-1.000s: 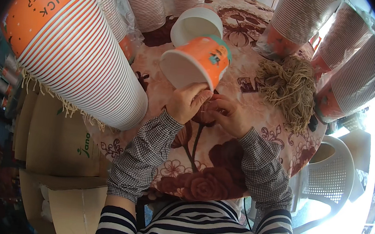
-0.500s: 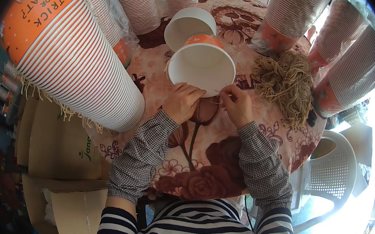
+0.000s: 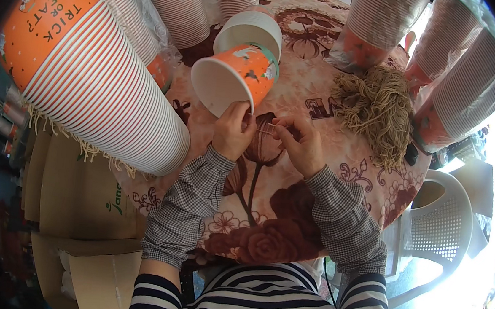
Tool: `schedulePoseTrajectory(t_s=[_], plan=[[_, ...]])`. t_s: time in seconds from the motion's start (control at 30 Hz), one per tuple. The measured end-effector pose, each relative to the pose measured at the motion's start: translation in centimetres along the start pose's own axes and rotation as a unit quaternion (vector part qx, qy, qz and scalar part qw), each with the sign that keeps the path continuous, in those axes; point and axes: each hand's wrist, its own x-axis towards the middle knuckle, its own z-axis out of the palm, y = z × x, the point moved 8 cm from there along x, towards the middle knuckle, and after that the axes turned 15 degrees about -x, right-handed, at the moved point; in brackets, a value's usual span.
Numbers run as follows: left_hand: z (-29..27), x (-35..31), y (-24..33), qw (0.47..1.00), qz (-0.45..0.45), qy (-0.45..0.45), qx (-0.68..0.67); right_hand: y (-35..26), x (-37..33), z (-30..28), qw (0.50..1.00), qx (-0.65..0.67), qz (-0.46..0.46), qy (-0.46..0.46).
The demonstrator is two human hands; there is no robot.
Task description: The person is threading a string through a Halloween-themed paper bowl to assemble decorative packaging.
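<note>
An orange printed paper bucket lies tilted on its side, its white mouth facing left and toward me. My left hand pinches its near rim, fingers closed. Just to the right, my right hand has thumb and fingers closed on a thin pale cord, which spans the small gap between my hands. Whether the cord passes through the bucket's wall is too small to tell. Touching that bucket from behind is a second paper bucket, its white inside partly hidden.
A tall nested stack of orange buckets leans at the left, tan cords hanging below it. Plastic-wrapped stacks stand along the far sides. A heap of tan cord lies at the right, near a white chair. Cardboard boxes sit lower left.
The front bucket has turned and shifted left, so its printed side now shows. My left hand has moved up onto its rim, and my right hand has drawn slightly left and nearer me.
</note>
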Motion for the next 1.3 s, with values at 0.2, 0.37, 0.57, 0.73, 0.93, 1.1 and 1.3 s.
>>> schedulePoseTrajectory(t_s=[0.2,0.37,0.57,0.73,0.93,1.1,1.3], plan=[[0.2,-0.5,-0.8,0.989,-0.076,0.007,-0.128,-1.3,-0.5,-0.1,1.0,0.01,-0.021,0.018],[0.9,-1.0,-0.5,0.988,-0.069,-0.015,-0.138,-1.3,-0.4,-0.4,1.0,0.005,-0.01,0.026],[1.1,-0.8,0.5,0.99,-0.05,-0.038,-0.123,-1.3,-0.4,-1.2,0.996,-0.032,-0.027,0.073],[2.0,-0.9,2.1,0.989,-0.062,-0.084,-0.108,-1.3,-0.4,-2.1,0.996,0.0,-0.013,0.088],[2.8,-1.1,3.5,0.991,0.0,-0.134,-0.028,-2.1,-0.6,-2.1,0.995,-0.016,-0.03,0.092],[3.0,-1.5,3.0,0.991,0.046,-0.121,0.021,-2.4,-0.6,-2.2,0.995,-0.019,-0.026,0.098],[2.8,-1.4,2.5,0.984,0.082,-0.137,0.082,-2.4,-0.6,-2.1,0.993,-0.069,-0.05,0.085]])
